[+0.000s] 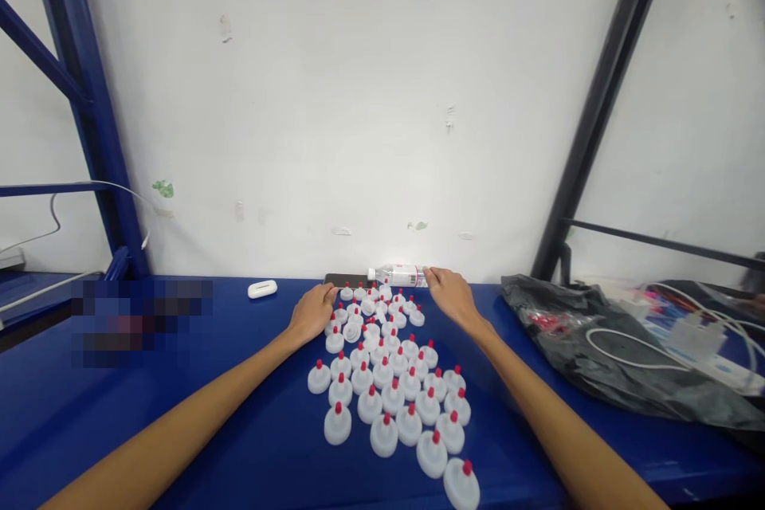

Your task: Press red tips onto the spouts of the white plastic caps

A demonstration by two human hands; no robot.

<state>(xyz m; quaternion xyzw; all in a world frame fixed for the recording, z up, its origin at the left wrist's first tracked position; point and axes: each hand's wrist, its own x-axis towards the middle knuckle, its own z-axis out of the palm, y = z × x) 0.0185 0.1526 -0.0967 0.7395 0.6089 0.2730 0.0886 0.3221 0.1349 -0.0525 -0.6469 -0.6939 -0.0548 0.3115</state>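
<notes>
Many white, dome-shaped plastic caps with red tips (384, 436) stand on the blue table, spread out near me and crowded together farther back. A few in the back cluster are tipped over. My left hand (314, 312) rests at the left of that cluster, its fingers curled by the end of a flat black object (347, 280) like a phone; what they hold, if anything, is hidden. On the far right of the cluster, my right hand (453, 293) has its fingers closed at the base end of a clear plastic bottle (400, 275), which lies on its side with its white cap leftward.
A small white case (262, 289) lies left of my left hand. On the right, a dark plastic bag (555, 351) carries white cables and a small packet of red pieces (550, 322). A white wall (335, 111) rises behind, between a blue post (96, 103) and a dark post (603, 103).
</notes>
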